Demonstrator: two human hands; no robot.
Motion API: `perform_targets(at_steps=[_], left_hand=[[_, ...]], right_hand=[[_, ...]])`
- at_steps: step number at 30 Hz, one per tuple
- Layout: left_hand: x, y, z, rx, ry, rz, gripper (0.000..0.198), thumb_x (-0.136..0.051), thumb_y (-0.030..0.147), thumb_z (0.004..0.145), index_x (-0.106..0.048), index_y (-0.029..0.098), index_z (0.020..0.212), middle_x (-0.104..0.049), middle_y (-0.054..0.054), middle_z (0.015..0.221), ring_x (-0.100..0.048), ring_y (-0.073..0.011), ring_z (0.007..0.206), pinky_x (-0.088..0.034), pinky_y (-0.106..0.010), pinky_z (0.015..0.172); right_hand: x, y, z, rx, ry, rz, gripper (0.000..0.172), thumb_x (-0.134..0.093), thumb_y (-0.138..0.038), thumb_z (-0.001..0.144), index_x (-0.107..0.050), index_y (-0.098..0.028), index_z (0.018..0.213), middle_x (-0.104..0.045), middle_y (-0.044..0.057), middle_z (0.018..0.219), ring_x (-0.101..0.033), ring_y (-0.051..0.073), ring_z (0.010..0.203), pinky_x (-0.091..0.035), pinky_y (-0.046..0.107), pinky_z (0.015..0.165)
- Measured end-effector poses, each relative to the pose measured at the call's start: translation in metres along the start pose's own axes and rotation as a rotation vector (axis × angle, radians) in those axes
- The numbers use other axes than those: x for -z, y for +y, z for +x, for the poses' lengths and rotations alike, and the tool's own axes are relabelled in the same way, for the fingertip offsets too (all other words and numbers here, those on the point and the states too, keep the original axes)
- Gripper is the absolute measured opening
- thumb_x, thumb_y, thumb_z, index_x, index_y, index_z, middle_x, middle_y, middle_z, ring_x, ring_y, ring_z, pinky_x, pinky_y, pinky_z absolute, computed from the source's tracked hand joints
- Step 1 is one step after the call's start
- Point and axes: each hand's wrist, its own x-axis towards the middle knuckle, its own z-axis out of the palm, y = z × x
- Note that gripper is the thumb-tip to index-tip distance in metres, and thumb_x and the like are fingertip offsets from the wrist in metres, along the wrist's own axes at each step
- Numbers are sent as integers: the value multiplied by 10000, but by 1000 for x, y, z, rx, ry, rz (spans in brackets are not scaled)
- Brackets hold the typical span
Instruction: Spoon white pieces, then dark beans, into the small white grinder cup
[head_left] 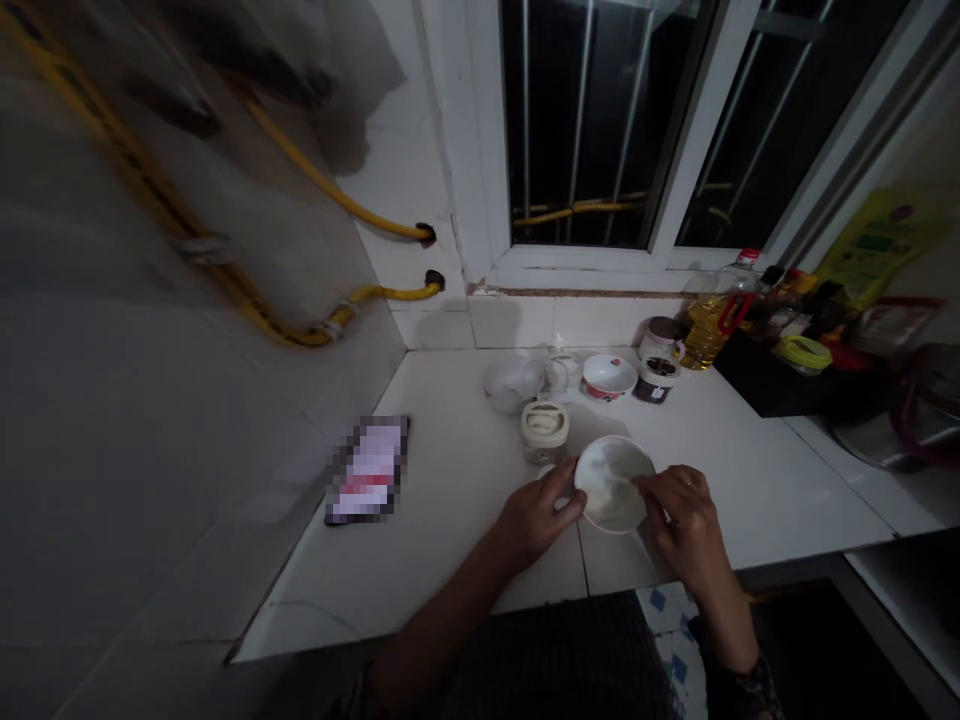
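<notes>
My left hand (541,515) grips the left rim of a white bowl (616,515), thumb on the near side and fingers beneath. The bowl is tilted a little toward me, over the counter, with something whitish in its bottom. At the bowl's right rim, my right hand (684,515) is closed in a pinch. What looks like a pale spoon (619,481) runs from its fingertips into the bowl, dim and partly hidden. Just behind the bowl stands a square jar (545,430) with a cream lid.
Along the back of the white counter (450,560) are clear containers (514,383), a flowered bowl (609,377) and a dark-filled jar (657,380). An oil bottle (706,325) and a metal pot (877,435) stand farther right. A phone (369,470) lies left, near the tiled wall.
</notes>
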Motion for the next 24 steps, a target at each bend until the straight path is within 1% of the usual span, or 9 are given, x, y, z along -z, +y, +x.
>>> perform_targets(at_steps=[3,4,6,9,12,14,17,19,24], left_hand=[[0,3,0,133,-82,-90,244,-517,238,958,-591,213,1188,-627,-100,1318,-665,-218,1118,-583,-304,869],[0,4,1,203,-104,-128,282,-513,250,959,-570,221,1233,-630,-86,1317,-669,-208,1110,-580,-297,879],[-1,6,1,313,-139,-197,338,-517,265,954,-536,229,1289,-629,-72,1322,-674,-203,1101,-571,-295,902],[0,7,3,343,-174,-245,299,-515,251,950,-572,251,1243,-622,-55,1335,-660,-216,1132,-555,-317,940],[1,8,4,341,-179,-243,288,-498,244,957,-579,242,1234,-626,-62,1328,-661,-219,1130,-557,-324,938],[0,6,3,295,-162,-206,278,-497,244,961,-584,229,1225,-624,-82,1326,-659,-231,1131,-567,-335,918],[-4,2,-1,115,-112,-89,190,-534,272,955,-627,218,1112,-616,-121,1327,-637,-268,1166,-582,-355,878],[-6,0,-2,63,-71,-17,164,-559,276,945,-627,214,1081,-622,-126,1312,-646,-265,1148,-587,-346,861],[0,2,4,-31,36,93,134,-562,187,926,-601,178,1054,-658,-135,1224,-679,-234,1072,-598,-303,812]], right_hand=[[4,-5,-3,48,-124,82,239,-490,-58,906,-657,-198,1005,-707,34,794,-601,197,742,-447,397,792],[5,-6,-3,57,-126,78,245,-489,-50,903,-650,-194,1019,-705,38,807,-597,200,757,-448,395,792],[6,-5,-2,71,-75,6,270,-492,-36,892,-639,-181,1064,-709,59,852,-584,213,793,-446,395,788],[4,2,3,126,23,-140,323,-492,-22,880,-628,-169,1134,-718,85,913,-567,228,822,-440,402,796],[3,8,6,191,14,-203,330,-497,-26,879,-634,-173,1142,-724,88,925,-567,227,825,-439,392,790],[6,9,4,185,-40,-210,322,-479,-13,875,-649,-166,1103,-724,86,908,-570,224,818,-439,389,793],[17,4,-4,158,-132,-187,336,-442,20,852,-666,-157,1028,-704,71,807,-564,221,784,-444,387,802],[23,-1,-7,165,-161,-167,349,-431,29,841,-665,-159,1019,-691,63,776,-566,220,777,-450,392,821],[25,0,-5,188,-71,-257,372,-457,16,844,-643,-172,1106,-723,74,887,-585,226,808,-442,416,832]])
